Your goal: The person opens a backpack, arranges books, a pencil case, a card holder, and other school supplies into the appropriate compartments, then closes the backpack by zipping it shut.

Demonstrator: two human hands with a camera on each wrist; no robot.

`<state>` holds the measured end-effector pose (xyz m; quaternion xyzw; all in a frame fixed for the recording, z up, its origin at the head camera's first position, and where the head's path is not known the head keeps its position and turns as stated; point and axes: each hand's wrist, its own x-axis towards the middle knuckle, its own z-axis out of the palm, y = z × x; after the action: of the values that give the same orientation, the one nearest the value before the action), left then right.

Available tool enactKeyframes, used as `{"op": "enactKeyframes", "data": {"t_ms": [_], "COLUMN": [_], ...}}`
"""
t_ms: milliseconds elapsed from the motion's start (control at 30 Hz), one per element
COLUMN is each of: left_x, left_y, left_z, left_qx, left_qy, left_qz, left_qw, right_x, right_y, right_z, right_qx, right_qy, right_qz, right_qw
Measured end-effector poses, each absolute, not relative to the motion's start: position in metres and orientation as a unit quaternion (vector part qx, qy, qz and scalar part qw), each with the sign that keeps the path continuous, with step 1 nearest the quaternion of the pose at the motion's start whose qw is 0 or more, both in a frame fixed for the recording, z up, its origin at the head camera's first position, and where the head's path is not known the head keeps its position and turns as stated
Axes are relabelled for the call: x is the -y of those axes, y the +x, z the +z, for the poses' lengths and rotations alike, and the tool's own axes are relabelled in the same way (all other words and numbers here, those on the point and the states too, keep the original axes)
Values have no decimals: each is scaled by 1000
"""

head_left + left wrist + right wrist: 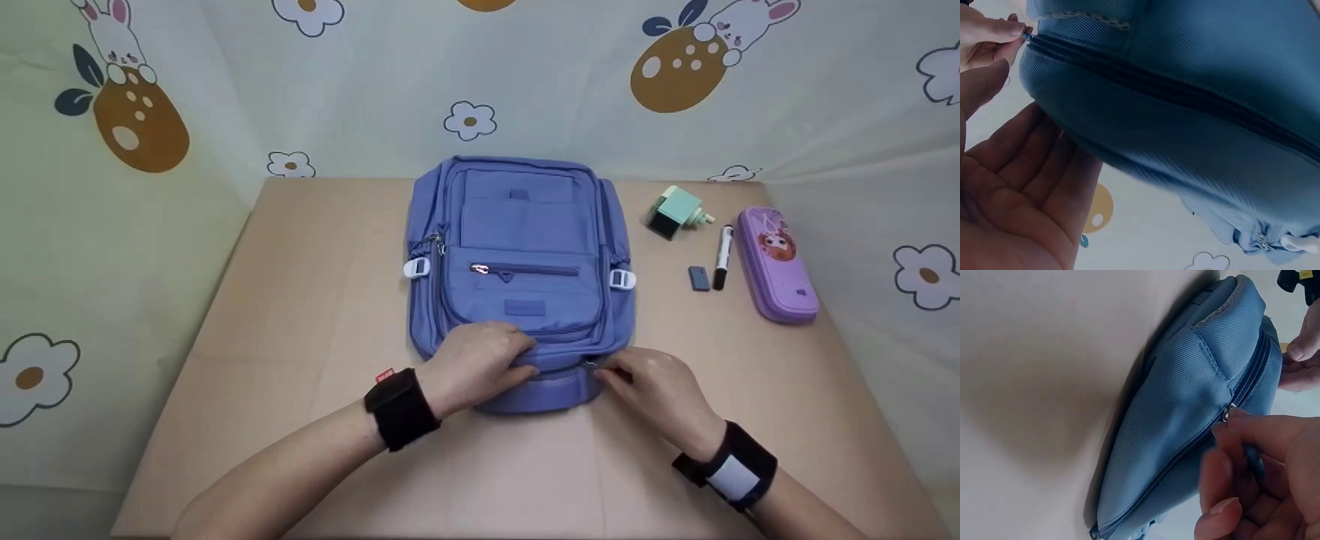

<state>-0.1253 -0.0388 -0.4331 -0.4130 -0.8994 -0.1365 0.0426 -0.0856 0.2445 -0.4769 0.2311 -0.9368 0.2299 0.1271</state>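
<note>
A blue backpack (517, 225) lies front side up on the table, its base toward me. My left hand (480, 364) rests on the backpack's near end. In the left wrist view the fingers (1044, 163) of that hand lie fairly straight against the fabric, with the thumb apart from it. At the near right corner my right hand (660, 390) pinches a zipper pull between thumb and fingers. The right wrist view shows the metal zipper slider (1229, 412) right at those fingertips, on a zipper (1168, 469) running along the bag's side.
Right of the backpack lie a mint-green and black gadget (677, 211), a small dark eraser-like block (698, 278), a black-and-white marker (723, 257) and a purple pencil case (776, 266). A patterned cloth (390, 97) hangs behind and beside the table (300, 285).
</note>
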Motion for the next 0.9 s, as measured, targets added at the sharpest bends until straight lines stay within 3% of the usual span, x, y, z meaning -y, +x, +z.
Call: {"op": "enactKeyframes", "data": {"t_ms": [900], "left_x": [28], "left_y": [-132], "left_z": [-442], "left_qx": [914], "left_qy": [-379], "left_qz": [-144], "left_qw": [-5], "right_x": [-276], "right_y": [-93], "right_z": [-469], "right_qx": [950], "right_qy": [196], "right_qz": [212], "right_qw": [119]}}
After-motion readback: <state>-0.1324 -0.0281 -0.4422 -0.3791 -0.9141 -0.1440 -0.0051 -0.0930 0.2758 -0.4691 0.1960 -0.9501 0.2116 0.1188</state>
